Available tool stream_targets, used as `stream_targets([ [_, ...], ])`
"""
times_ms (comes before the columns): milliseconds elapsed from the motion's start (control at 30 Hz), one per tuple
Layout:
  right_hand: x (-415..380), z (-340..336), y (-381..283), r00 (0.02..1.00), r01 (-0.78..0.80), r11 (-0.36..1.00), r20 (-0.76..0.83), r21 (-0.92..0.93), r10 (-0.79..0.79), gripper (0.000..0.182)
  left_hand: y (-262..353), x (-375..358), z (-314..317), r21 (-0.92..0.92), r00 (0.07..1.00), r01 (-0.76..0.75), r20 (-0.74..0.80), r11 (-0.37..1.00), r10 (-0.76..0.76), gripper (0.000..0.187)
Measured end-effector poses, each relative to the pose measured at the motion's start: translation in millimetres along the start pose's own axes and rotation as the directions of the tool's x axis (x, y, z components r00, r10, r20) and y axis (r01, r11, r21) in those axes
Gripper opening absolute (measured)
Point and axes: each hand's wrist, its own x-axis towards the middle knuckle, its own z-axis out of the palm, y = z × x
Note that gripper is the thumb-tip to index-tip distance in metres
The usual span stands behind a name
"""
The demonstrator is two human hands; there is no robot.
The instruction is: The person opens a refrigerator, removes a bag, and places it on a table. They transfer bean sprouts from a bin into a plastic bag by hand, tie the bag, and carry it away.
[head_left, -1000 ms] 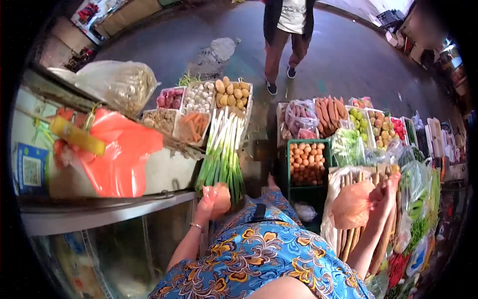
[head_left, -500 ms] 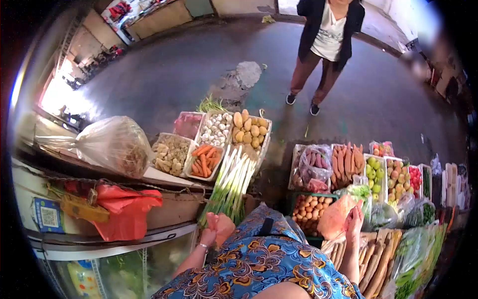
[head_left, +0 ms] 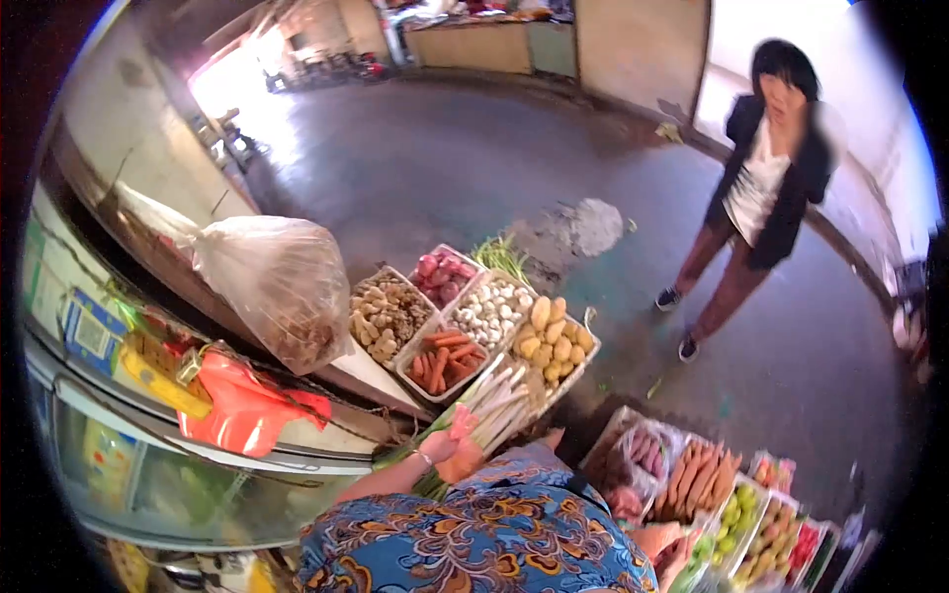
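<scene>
My left hand [head_left: 435, 448] is closed around a crumpled pink plastic bag [head_left: 461, 461], just over the leafy green ends of the long white-stalked scallions [head_left: 494, 400]. At the bottom edge my right hand [head_left: 678, 555], partly cut off, grips another pink plastic bag [head_left: 650, 539] beside the sweet potato crate. Behind the scallions are crates of carrots [head_left: 445, 362], ginger [head_left: 387, 308], garlic [head_left: 486, 312] and potatoes [head_left: 550, 341].
A person [head_left: 766, 168] in a dark jacket stands on the grey floor [head_left: 445, 148] at the right. A large tied clear bag [head_left: 282, 282] and a red bag [head_left: 242, 400] are at the left. Sweet potatoes [head_left: 695, 477] and green fruit [head_left: 738, 514] fill crates lower right.
The view has swung left, so the standing person and the crates appear further right. My left hand now lies over the scallions; my right hand is lower and partly out of view.
</scene>
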Motion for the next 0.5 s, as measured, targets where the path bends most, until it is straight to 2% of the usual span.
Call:
stream_targets([
  [33,49.5,8.6,38.5,0.993,0.063,0.993,-0.095,-0.104,-0.073,0.053,0.5,17.7,-3.3,0.081,0.994,0.036,0.096,0.996,-0.044,0.04],
  [67,66.5,23.9,33.3,0.995,0.041,0.988,-0.081,-0.15,-0.054,0.053,5.1,32.0,-3.7,0.061,0.997,0.049,0.062,0.997,-0.053,0.04],
  [100,63.8,55.1,1.8,0.998,-0.008,0.984,-0.056,-0.177,-0.002,0.052,14.4,45.0,-1.6,-0.032,0.977,-0.149,-0.157,0.988,0.143,0.04],
  [133,64.4,82.6,-20.6,0.999,-0.042,0.981,-0.041,-0.191,0.034,0.051,19.7,62.9,3.6,-0.069,0.871,-0.357,-0.385,0.932,0.305,0.04],
  [167,79.7,108.9,-30.4,0.998,-0.055,0.976,-0.031,-0.212,0.05,0.05,-54.3,134.6,53.5,0.191,0.678,-0.526,-0.494,0.829,0.544,0.037],
  [200,96.5,132.2,-37.9,0.998,-0.066,0.97,-0.021,-0.236,0.063,0.05,-79.8,163.8,70.2,0.189,0.668,-0.513,-0.525,0.837,0.528,0.037],
  [267,128.4,173.3,-50.3,0.997,-0.08,0.959,-0.01,-0.272,0.08,0.048,-89.8,204.7,86.3,0.227,0.853,-0.35,-0.324,0.909,0.409,0.035],
  [300,145.1,193.7,-55.5,0.996,-0.092,0.952,-0.01,-0.292,0.093,0.047,-46.0,193.4,55.0,0.259,0.96,-0.148,-0.192,0.955,0.201,0.032],
  [333,157.7,202.8,-59.8,0.995,-0.095,0.945,-0.008,-0.313,0.098,0.047,-3.4,188.3,22.8,0.245,0.962,-0.131,-0.202,0.961,0.183,0.032],
  [400,183.5,227.3,-70.8,0.993,-0.116,0.936,-0.008,-0.333,0.121,0.045,53.7,182.3,-12.4,0.005,0.969,0.155,-0.196,0.988,-0.151,0.029],
  [433,195.8,233.5,-75.5,0.989,-0.144,0.932,-0.011,-0.332,0.148,0.045,49.3,197.3,-3.6,0.065,0.939,0.165,-0.315,0.984,-0.136,0.025],
  [467,202.6,236.8,-78.8,0.984,-0.175,0.931,-0.027,-0.32,0.176,0.044,53.1,205.9,-11.8,0.101,0.952,0.149,-0.282,0.984,-0.116,0.025],
  [500,209.0,238.5,-79.5,0.977,-0.214,0.929,-0.053,-0.303,0.208,0.043,60.2,221.2,-19.9,0.083,0.971,0.195,-0.159,0.977,-0.18,0.027],
])
